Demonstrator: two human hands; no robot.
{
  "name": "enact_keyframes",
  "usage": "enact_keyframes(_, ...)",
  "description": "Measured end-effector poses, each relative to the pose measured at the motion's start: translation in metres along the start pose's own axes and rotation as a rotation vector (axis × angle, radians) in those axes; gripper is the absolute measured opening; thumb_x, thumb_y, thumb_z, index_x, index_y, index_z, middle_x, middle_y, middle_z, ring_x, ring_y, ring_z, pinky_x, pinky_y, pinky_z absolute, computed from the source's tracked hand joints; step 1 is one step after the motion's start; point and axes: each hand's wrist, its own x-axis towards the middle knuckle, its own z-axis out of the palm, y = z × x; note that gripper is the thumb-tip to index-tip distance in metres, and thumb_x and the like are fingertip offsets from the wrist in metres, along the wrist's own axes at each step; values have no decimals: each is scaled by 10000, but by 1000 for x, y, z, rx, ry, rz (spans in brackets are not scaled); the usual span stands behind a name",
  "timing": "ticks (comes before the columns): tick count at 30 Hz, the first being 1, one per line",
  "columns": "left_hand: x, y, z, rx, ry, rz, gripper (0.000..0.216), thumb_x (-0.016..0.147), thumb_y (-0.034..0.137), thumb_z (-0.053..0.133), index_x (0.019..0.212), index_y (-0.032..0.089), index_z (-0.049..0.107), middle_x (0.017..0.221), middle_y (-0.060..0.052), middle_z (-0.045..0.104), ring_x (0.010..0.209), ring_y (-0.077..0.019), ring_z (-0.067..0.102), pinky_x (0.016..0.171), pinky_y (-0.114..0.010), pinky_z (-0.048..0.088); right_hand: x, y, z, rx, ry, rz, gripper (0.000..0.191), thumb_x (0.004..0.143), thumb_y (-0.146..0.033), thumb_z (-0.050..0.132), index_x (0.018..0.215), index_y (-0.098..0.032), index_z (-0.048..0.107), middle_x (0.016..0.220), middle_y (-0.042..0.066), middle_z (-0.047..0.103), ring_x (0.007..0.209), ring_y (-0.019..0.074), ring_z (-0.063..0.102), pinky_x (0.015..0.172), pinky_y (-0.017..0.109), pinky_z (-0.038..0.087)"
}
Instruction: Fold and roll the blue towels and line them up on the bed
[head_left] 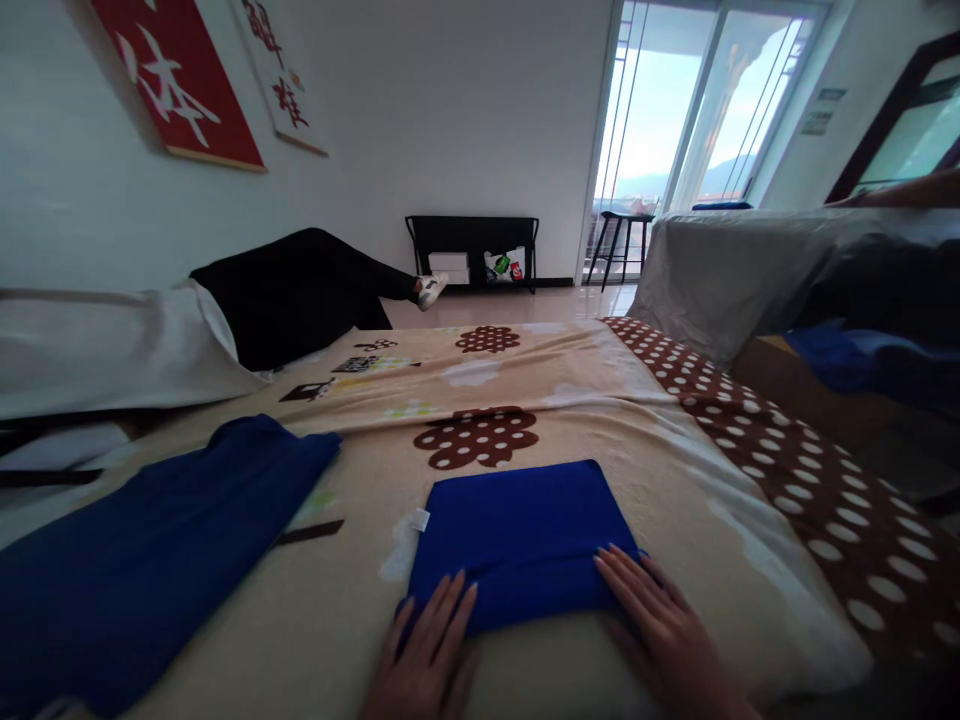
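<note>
Released grip on both sides: left hand (427,650) and right hand (660,630) press flat on the near edge of the folded cloth (517,535) lying on the bed (600,400), beside a blue sheet (150,540).

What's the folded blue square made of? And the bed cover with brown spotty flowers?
The folded blue square looks like soft matte cloth, maybe microfibre: it creases and has a small white tag. The beige bed cover with brown spotty flowers looks like fuzzy fleece, rippling softly.

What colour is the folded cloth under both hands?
The folded cloth is solid royal blue, with a white tag at its left corner; head view.
</note>
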Motion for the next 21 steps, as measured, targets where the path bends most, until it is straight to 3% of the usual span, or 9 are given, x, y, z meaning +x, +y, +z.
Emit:
enact_keyframes(2,-12,-10,-5,-17,-19,-25,492,881,219,497,1364,129,529,1387,-90,589,1289,-193,510,1220,-411,80,-9,10,-3,-21,10,35,595,959,-297,526,1513,-186,339,1470,56,484,1365,219,445,1111,410,315)
enact_keyframes(5,8,4,-12,-55,-22,-90,476,852,182,516,1323,137,566,1376,-98,597,1260,-201,546,1225,-454,14,10,-7,-7,21,48,100,421,970,-279,510,1383,-196,504,1391,60,568,1308,244,503,1090,451,311)
enact_keyframes(8,48,28,-9,-180,-37,-58,478,817,114,474,1277,141,601,1381,-65,596,1262,-184,556,1179,-391,240,49,-40,-6,170,24,128,282,994,-245,457,1229,-230,611,1301,30,635,1195,207,586,1037,417,375)
enact_keyframes(10,61,30,-2,-240,-120,-32,471,855,135,450,1304,163,586,1380,-32,597,1250,-171,573,1050,-349,422,64,-47,-3,240,-54,109,297,1002,-304,465,1259,-249,604,1316,19,626,1162,195,606,1008,399,413)
enact_keyframes(13,38,1,12,-181,-220,-127,410,959,300,452,1353,241,550,1363,2,605,1214,-191,607,913,-376,528,54,-18,3,165,-113,160,401,996,-440,480,1338,-250,565,1377,36,582,1222,235,577,1021,451,417)
enact_keyframes(17,-8,-44,20,-11,-164,-239,421,961,382,475,1368,292,535,1402,-13,565,1228,-270,596,930,-498,503,20,32,3,-5,-71,269,428,1011,-463,425,1328,-224,586,1387,63,564,1265,279,550,1016,524,409)
enact_keyframes(19,-3,-42,16,12,-96,-240,394,951,326,477,1326,269,584,1395,-41,571,1245,-294,581,981,-533,459,23,27,-3,2,-61,263,411,1010,-454,432,1309,-234,607,1420,59,531,1320,289,498,1044,539,387)
enact_keyframes(21,23,-26,10,-84,-100,-154,408,949,264,469,1344,246,571,1393,-51,574,1277,-257,558,1026,-478,446,43,6,-10,112,-111,191,377,1014,-426,441,1313,-264,606,1423,40,531,1340,259,480,1067,507,384)
